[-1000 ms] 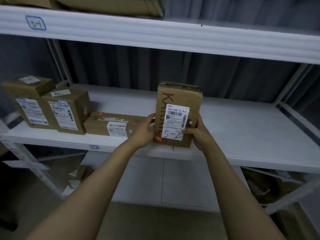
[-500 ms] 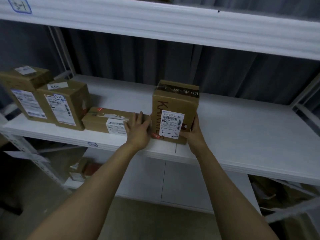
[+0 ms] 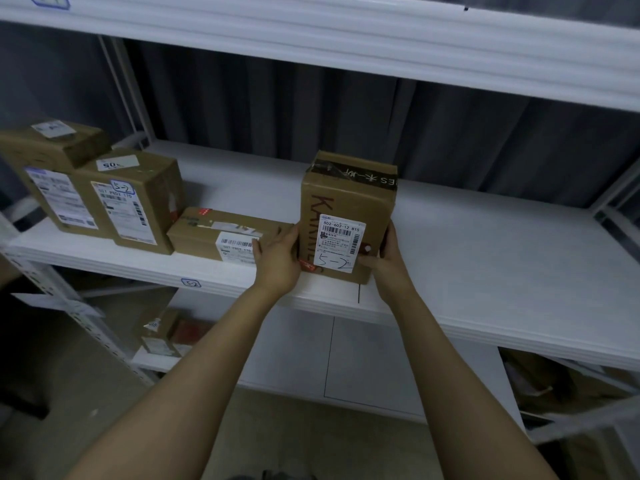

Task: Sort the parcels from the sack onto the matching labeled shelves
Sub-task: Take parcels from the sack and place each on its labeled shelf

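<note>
Head view: the upright cardboard parcel (image 3: 349,202) stands on the white middle shelf (image 3: 485,271), near its front edge, its shipping label (image 3: 339,247) hand-marked 5-2. The shelf's edge carries a 5-2 tag (image 3: 190,283). The left hand (image 3: 277,261) lies flat against the parcel's left side, fingers straight, holding nothing. The right hand (image 3: 388,261) grips the right side, thumb on the front, fingers curled round the edge. A flat parcel (image 3: 207,233) lies just left of the left hand, beside two taller boxes (image 3: 135,202)
</note>
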